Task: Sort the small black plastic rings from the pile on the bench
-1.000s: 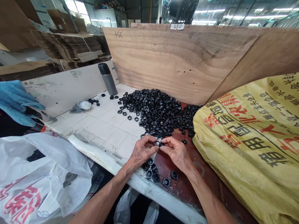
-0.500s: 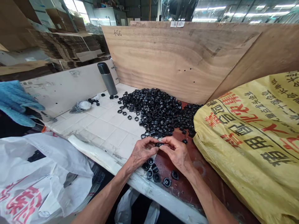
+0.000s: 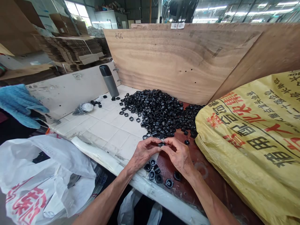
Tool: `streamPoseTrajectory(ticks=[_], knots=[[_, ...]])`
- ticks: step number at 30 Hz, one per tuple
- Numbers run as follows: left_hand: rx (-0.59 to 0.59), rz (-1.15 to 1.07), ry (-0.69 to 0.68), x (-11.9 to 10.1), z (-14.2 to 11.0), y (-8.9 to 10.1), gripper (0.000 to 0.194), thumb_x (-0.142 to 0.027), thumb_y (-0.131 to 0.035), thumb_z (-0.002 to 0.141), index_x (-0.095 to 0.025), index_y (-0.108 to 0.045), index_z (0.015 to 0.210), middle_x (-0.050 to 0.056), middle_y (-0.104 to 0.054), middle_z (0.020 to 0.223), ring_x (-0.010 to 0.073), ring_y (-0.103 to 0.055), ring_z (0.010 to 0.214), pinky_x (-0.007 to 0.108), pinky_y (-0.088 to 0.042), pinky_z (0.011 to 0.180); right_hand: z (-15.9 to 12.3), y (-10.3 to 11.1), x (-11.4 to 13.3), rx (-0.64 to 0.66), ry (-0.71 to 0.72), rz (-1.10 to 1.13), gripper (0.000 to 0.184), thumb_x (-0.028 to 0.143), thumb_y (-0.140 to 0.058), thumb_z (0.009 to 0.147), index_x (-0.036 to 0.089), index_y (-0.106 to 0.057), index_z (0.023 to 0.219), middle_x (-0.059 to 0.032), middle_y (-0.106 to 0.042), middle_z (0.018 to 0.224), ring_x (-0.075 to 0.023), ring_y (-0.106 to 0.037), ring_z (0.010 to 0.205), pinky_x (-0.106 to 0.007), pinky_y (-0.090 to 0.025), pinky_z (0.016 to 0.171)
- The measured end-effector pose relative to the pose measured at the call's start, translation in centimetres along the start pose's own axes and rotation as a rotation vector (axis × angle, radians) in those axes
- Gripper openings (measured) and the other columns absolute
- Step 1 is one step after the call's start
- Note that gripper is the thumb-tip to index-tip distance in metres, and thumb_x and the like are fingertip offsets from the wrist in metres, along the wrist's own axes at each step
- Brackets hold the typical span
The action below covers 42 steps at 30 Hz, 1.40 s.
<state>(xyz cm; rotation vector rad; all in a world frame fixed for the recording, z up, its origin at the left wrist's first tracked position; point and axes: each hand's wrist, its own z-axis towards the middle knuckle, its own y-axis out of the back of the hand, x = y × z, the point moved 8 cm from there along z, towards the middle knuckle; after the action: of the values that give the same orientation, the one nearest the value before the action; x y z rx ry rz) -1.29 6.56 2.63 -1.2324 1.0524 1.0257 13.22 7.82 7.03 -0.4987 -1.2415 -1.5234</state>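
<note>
Between the fingertips of both hands is a small black plastic part (image 3: pixel 161 144), mostly covered by the fingers. My left hand (image 3: pixel 144 152) pinches it from the left, and my right hand (image 3: pixel 177 153) pinches it from the right. Just beyond the hands lies a big heap of black plastic rings (image 3: pixel 159 109), some scattered loose on the white tiles. Closer to me, below the hands, sit several black round knobs (image 3: pixel 152 174) with spoked insides, near the table's front edge.
A yellow printed sack (image 3: pixel 246 147) bulges over the right side. At the back left stands a grey flask (image 3: pixel 110 82), with a small clear bag (image 3: pixel 83 108) nearby. A wooden board (image 3: pixel 182 62) walls the back. A white plastic bag (image 3: pixel 47 175) and a blue towel (image 3: pixel 21 103) are at left.
The small black part has turned slightly between my fingertips. Both hands stay together in nearly the same place; the whole view has shifted a little.
</note>
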Motion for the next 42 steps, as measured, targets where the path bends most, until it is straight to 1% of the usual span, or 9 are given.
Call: streamPoseTrajectory(ticks=[7,19,23,27,30,35,37,39,42], knots=[[-0.003,0.12,-0.148,-0.3,0.0,0.3,0.021,-0.032,-0.078,0.078,-0.017,-0.072,0.092,0.006,-0.07,0.102,0.0188,-0.066,0.096,0.033,-0.054,0.09,-0.3,-0.4,0.2,0.006,0.057,-0.097,0.011,0.03,-0.058,0.095,0.022,-0.066,0.092,-0.0034,-0.07,0.08,-0.0178,-0.067,0.072,-0.028,-0.052,0.069],[-0.065,0.079,0.033,0.4,0.0,0.9,0.025,-0.027,-0.082,0.07,-0.017,-0.076,0.093,0.006,-0.075,0.098,0.0197,-0.068,0.09,0.033,-0.055,0.087,0.1,0.0,1.5,0.043,0.138,-0.034,0.014,0.019,-0.057,0.092,0.023,-0.069,0.098,-0.0062,-0.069,0.1,-0.0203,-0.066,0.096,-0.032,-0.053,0.087],[-0.034,0.167,-0.135,-0.5,0.0,0.7,0.02,-0.027,-0.079,0.076,-0.018,-0.076,0.094,0.007,-0.073,0.102,0.0201,-0.068,0.096,0.034,-0.054,0.092,0.0,-0.3,0.2,0.028,0.038,-0.078,0.012,0.029,-0.059,0.093,0.021,-0.068,0.091,-0.0042,-0.07,0.082,-0.0172,-0.066,0.071,-0.027,-0.052,0.066],[0.04,0.256,-0.269,-1.1,-0.2,0.0,0.014,-0.025,-0.074,0.082,-0.02,-0.076,0.095,0.007,-0.074,0.1,0.0192,-0.067,0.097,0.034,-0.052,0.094,-0.5,-1.1,-0.9,0.052,0.026,-0.236,0.03,0.035,-0.048,0.1,0.021,-0.066,0.081,-0.0023,-0.065,0.065,-0.0155,-0.063,0.058,-0.025,-0.044,0.057],[0.073,0.246,-0.225,-0.9,-0.1,-0.4,0.015,-0.027,-0.074,0.083,-0.02,-0.076,0.096,0.006,-0.074,0.1,0.0194,-0.067,0.096,0.033,-0.052,0.093,-0.7,-0.8,-0.8,0.026,0.021,-0.318,0.031,0.035,-0.045,0.101,0.02,-0.067,0.086,-0.0022,-0.063,0.063,-0.0157,-0.061,0.056,-0.025,-0.042,0.056],[-0.043,0.057,-0.006,0.2,0.1,0.4,0.027,-0.031,-0.079,0.075,-0.017,-0.074,0.098,0.006,-0.074,0.098,0.0193,-0.068,0.089,0.033,-0.055,0.086,-0.4,-0.3,0.3,0.035,0.014,-0.119,0.023,0.032,-0.05,0.097,0.019,-0.064,0.11,-0.0047,-0.07,0.083,-0.0158,-0.065,0.069,-0.024,-0.048,0.064],[-0.062,0.025,0.015,0.2,0.0,0.4,0.028,-0.031,-0.081,0.073,-0.017,-0.074,0.096,0.006,-0.074,0.097,0.0187,-0.068,0.088,0.032,-0.055,0.086,-0.4,-0.3,0.6,0.06,0.041,-0.144,0.02,0.03,-0.052,0.096,0.019,-0.068,0.093,-0.0039,-0.068,0.078,-0.0153,-0.063,0.067,-0.024,-0.046,0.063],[-0.067,0.025,0.009,0.1,0.0,0.4,0.027,-0.031,-0.081,0.072,-0.016,-0.075,0.094,0.005,-0.073,0.096,0.0182,-0.067,0.089,0.03,-0.054,0.086,-0.3,-0.2,0.4,0.051,0.027,-0.189,0.031,0.033,-0.054,0.096,0.019,-0.063,0.069,-0.0003,-0.06,0.061,-0.0129,-0.055,0.055,-0.024,-0.041,0.056],[-0.08,0.009,0.004,0.2,0.1,0.6,0.028,-0.031,-0.082,0.072,-0.017,-0.075,0.095,0.005,-0.073,0.095,0.017,-0.066,0.086,0.028,-0.054,0.082,-0.3,-0.1,0.0,0.044,-0.011,-0.166,0.034,0.038,-0.056,0.094,0.018,-0.06,0.067,0.0023,-0.054,0.057,-0.0108,-0.05,0.051,-0.023,-0.037,0.053]])
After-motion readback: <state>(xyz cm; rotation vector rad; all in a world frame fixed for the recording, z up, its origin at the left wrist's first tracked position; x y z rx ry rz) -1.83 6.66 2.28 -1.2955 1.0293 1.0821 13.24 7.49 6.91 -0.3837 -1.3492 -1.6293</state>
